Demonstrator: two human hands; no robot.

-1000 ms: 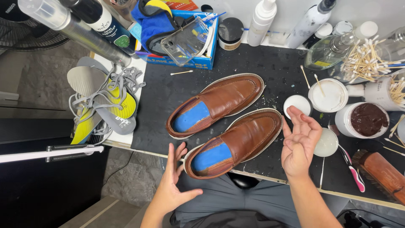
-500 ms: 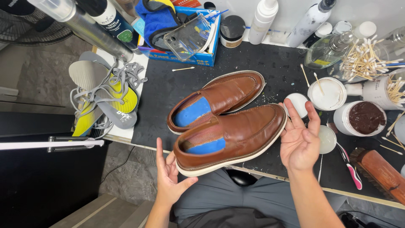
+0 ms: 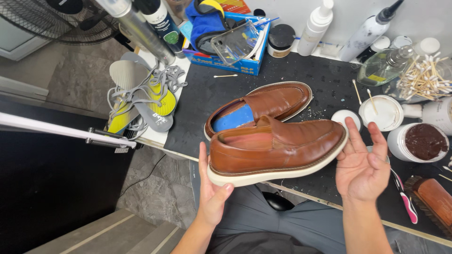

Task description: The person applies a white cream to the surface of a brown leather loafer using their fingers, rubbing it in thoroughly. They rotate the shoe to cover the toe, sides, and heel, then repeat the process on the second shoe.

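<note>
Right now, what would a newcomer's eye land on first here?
A brown shoe, tipped on its side, held between the left hand at the heel and the right hand at the toe. Its mate lies behind it on the black mat, blue insole showing. An open jar of brown polish stands at right.

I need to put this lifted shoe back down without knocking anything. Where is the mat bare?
The black mat is bare between the blue box, the second brown shoe and the white lid, and also along its left edge beside the grey insoles. The right side is crowded: open polish jar, cotton swabs, brush.
</note>
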